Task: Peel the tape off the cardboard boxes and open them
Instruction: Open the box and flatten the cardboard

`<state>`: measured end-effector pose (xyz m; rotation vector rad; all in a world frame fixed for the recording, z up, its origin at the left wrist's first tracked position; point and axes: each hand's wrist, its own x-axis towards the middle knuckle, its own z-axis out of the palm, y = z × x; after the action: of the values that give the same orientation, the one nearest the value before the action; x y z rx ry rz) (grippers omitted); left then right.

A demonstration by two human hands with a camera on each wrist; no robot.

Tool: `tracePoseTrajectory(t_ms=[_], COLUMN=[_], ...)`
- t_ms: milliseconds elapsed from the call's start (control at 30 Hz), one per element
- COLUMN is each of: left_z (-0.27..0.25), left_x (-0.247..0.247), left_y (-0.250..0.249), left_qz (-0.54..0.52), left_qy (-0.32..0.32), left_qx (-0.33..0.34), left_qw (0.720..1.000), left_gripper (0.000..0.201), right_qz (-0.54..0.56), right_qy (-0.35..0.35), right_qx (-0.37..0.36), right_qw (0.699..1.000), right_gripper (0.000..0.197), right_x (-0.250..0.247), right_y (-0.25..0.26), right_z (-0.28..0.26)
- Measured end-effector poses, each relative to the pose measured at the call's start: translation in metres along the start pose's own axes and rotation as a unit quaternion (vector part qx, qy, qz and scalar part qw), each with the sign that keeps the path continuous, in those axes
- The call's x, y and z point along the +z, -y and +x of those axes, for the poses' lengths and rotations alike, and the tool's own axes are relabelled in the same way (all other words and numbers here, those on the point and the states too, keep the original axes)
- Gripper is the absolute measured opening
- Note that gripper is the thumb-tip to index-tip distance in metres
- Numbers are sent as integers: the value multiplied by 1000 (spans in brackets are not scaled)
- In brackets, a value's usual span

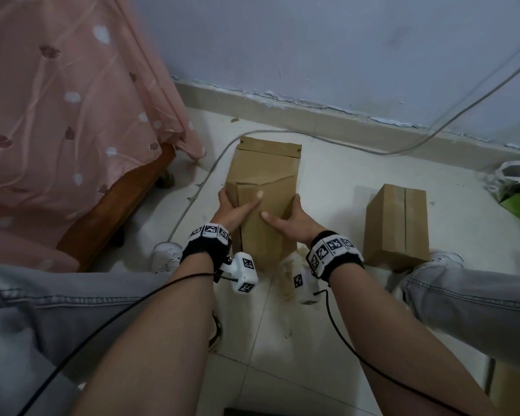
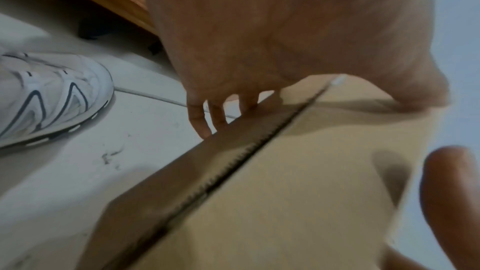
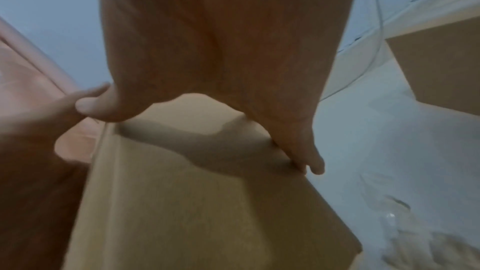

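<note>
Both forearms reach out from our grey-jeaned knees, each wrist wrapped in a black band with printed markers. Just beyond them, on the pale tiled floor (image 1: 327, 190) between our white shoes, stands the long cardboard box (image 1: 263, 205) we are working on. Our left hand (image 1: 233, 210) clasps its left edge, fingers (image 2: 200, 118) curled down the side wall and thumb laid flat across the top panel; our right hand (image 1: 294, 219) mirrors it on the right edge, fingers (image 3: 309, 159) wrapped over the corner and thumb pointing inward on top. So both hands grip by the long edges, squeezing lightly. We judge the box light and fairly stiff, yet thin enough to buckle: its upper panel already shows a diagonal crease. Matte brown corrugated board gives decent friction, and the left wrist view shows a raw fluted edge along a flap seam. Holding at the folded corners, where the board is strongest, looks wisest. No tape is clearly visible on this box. To our right, well apart, sits a second box (image 1: 398, 223) with a dark centre seam, apparently still closed. Farther off, a grey cable (image 1: 282, 133) snakes along the floor, a green-and-white bag (image 1: 517, 190) rests against the skirting, and pink patterned fabric (image 1: 57, 100) drapes over a wooden frame at left.
</note>
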<state>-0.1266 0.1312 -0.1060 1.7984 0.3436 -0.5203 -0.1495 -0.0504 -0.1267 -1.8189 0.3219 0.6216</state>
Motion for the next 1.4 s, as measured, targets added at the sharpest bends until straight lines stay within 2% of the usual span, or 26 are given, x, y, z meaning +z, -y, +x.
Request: tracePoseTrajectory(t_ms=[267,400,467,567,667,767,900,967,1067,1167,1200,1267,1300,1400], left_z=[-1,-1,-4,-8,-8,-5,10,17,28,1,-2,-5,-4,4], left_x=[14,12,11,8,10,14,7,2,-4,-8,-10,-15,-17,-30], left_y=[10,7,4,0,-5,-8,7,19,34,18,17,14,12,2], left_qz=[-27,11,39,60,71,99,115,109,88,32,5,-23,7,142], left_qy=[33,17,6,4,8,4,1,-12,-19,-9,1,27,41,47], left_qx=[-30,-56,-66,-58,-44,-40,-57,-76,-99,-137,-156,-177,-175,-140], left_qw=[999,998,997,996,997,994,992,991,991,990,988,984,984,979], left_gripper=[119,118,104,71,46,44,43,47,34,17,19,67,80,70], right_qz=[-62,-127,-149,-171,-191,-192,-109,-96,-111,-168,-201,-265,-284,-301], right_qy=[18,21,11,-4,-26,-36,9,17,8,9,-2,-40,-55,-84], right_qx=[45,35,18,2,20,62,66,51,29,-12,-22,-40,-52,-75], right_qw=[997,991,989,985,981,979,992,994,993,986,979,963,956,947], right_gripper=[156,147,141,127,113,100,47,31,31,29,28,28,29,26], right_x=[6,8,10,10,7,5,-2,-7,-10,-5,-2,5,7,5], right_y=[-5,10,17,19,14,15,29,35,36,35,37,40,42,49], right_z=[-9,-14,-14,-15,-20,-24,-28,-29,-28,-28,-27,-25,-24,-22])
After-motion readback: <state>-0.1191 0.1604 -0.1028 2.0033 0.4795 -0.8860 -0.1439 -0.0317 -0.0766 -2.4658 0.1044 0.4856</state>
